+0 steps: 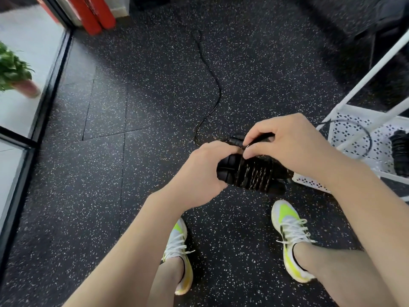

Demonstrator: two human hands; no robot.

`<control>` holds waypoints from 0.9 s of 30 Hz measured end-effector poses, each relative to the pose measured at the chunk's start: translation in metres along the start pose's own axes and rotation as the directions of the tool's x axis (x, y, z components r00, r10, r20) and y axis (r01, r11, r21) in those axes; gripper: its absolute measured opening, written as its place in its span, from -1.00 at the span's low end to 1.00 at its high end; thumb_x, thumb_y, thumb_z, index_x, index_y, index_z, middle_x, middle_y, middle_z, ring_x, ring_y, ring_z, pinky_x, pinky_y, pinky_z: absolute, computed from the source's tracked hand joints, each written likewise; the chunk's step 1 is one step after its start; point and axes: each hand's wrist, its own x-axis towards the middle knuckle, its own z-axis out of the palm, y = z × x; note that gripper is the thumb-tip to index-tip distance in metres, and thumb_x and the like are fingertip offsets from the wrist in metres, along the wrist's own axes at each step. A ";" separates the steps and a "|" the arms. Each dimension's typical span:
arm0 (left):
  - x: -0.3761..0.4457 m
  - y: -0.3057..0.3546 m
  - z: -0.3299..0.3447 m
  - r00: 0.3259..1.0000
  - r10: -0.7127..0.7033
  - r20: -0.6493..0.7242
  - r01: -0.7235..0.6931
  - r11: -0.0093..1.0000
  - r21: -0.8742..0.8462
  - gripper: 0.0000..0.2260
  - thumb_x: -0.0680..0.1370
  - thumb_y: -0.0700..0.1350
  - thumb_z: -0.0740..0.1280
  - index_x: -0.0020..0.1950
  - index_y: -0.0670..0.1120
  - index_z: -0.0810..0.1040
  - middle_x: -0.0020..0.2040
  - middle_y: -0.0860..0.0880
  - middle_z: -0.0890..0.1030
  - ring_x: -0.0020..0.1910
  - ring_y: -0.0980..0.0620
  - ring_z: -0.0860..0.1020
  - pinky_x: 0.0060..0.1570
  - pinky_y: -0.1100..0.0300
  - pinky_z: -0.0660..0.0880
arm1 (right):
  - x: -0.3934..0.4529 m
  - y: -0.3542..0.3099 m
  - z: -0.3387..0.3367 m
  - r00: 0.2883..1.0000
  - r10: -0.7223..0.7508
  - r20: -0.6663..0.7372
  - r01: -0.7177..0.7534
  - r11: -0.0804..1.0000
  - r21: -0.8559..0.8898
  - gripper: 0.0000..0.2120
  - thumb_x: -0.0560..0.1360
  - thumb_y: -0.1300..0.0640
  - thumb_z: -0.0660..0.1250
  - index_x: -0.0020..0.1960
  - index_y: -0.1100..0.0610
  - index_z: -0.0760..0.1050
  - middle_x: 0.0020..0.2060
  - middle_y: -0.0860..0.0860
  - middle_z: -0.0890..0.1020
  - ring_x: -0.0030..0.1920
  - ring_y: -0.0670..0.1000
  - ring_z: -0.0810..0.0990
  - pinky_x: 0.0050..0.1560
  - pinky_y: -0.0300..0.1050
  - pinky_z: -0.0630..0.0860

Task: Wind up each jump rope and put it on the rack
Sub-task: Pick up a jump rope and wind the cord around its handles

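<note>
The person's left hand (pixel 200 173) is covering the near end of the black plastic jump-rope handles (pixel 228 168), and the right hand (pixel 292 145) is hiding their far end, so only the cord-wound middle is showing. The right fingertips (pixel 249 154) are masking where the thin black cord (pixel 212 85) is meeting the bundle. The cord's far end is fading into blur near the top of the speckled black rubber floor (pixel 110 196). The white perforated metal rack (pixel 354 138) is being cut off by the right edge, as is a second wound black rope (pixel 401 154) lying on it. The green potted plant (pixel 13 69) is running off the left edge.
</note>
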 end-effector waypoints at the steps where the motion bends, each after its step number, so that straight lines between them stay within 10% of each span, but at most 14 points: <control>1: 0.000 0.001 0.000 1.000 0.010 -0.005 -0.010 1.000 -0.018 -0.46 0.39 -0.32 0.49 0.30 0.12 0.57 0.09 0.19 0.55 0.12 0.14 0.49 0.14 0.37 0.37 | 0.001 0.002 -0.002 1.000 -0.005 0.011 0.005 1.000 0.025 -0.91 0.36 -0.03 0.58 -0.18 -0.17 0.69 -0.34 -0.26 0.64 -0.28 -0.19 0.55 -0.18 -0.06 0.47; 6: -0.002 0.007 -0.005 0.998 0.040 -0.049 -0.044 0.995 -0.088 -0.44 0.36 -0.34 0.52 0.27 0.11 0.58 0.12 0.26 0.55 0.17 0.24 0.51 0.17 0.40 0.38 | 0.004 0.012 -0.013 0.997 -0.034 0.062 0.024 0.989 0.148 -0.92 0.46 0.10 0.53 -0.12 -0.08 0.72 -0.31 -0.27 0.68 -0.25 -0.27 0.60 -0.13 -0.39 0.39; 10: -0.004 0.015 -0.013 0.998 0.023 -0.053 -0.032 0.986 -0.163 -0.42 0.33 -0.31 0.58 0.26 0.12 0.59 0.13 0.24 0.58 0.18 0.26 0.53 0.15 0.43 0.38 | 0.006 0.019 -0.015 0.994 -0.038 0.104 0.007 0.960 0.281 -0.91 0.47 0.13 0.50 -0.09 -0.06 0.72 -0.20 -0.10 0.74 -0.14 -0.14 0.68 0.06 -0.17 0.52; 27: -0.003 0.017 -0.016 0.999 0.021 -0.044 -0.030 0.978 -0.207 -0.38 0.31 -0.32 0.59 0.25 0.16 0.59 0.13 0.25 0.58 0.19 0.23 0.53 0.19 0.30 0.46 | 0.004 0.026 -0.016 0.988 -0.061 0.142 0.010 0.943 0.333 -0.90 0.54 0.10 0.41 -0.07 -0.07 0.69 -0.16 -0.07 0.72 -0.13 -0.15 0.63 0.04 -0.28 0.52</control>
